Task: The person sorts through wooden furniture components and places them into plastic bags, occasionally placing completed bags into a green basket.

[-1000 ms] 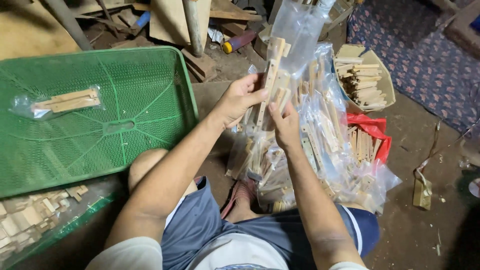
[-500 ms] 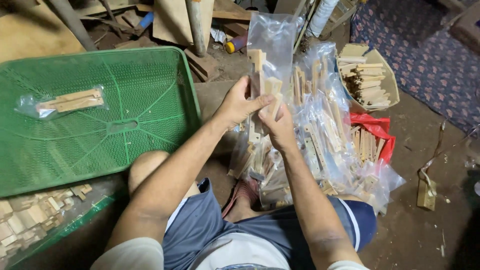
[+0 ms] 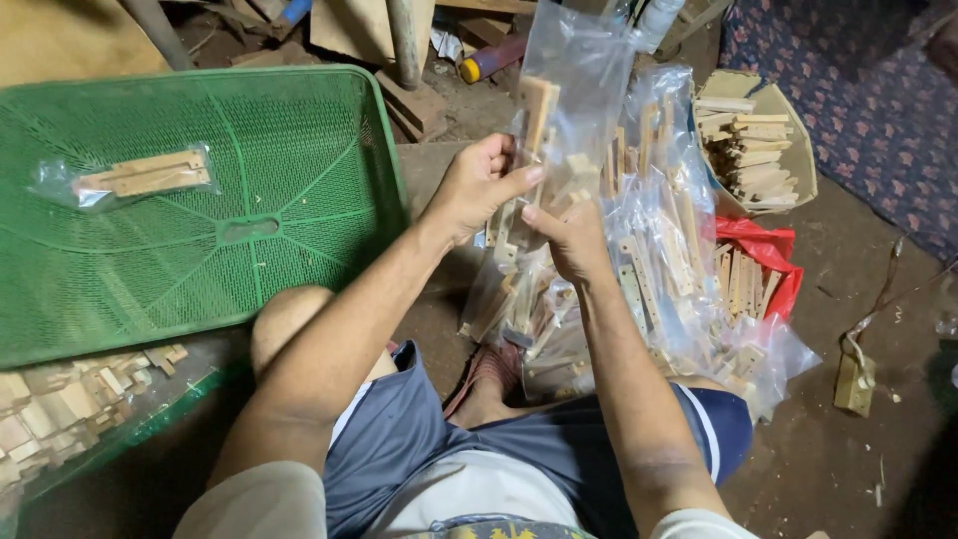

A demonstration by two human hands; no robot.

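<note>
Head view: left hand (image 3: 477,190) and right hand (image 3: 571,236) are pinching the clear bag (image 3: 584,70) of wooden strips (image 3: 537,112); overfilled, it's risking a split.

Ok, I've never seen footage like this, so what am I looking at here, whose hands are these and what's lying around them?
This single view comes from a camera worn on a person's head, looking down at their own bare hands and knees. The left hand and right hand together grip a clear plastic bag with wooden strips in it. Beneath lie more bagged strips. To the left sits a green mesh tray bearing one small filled bag. A box of wood pieces stands to the right.
</note>
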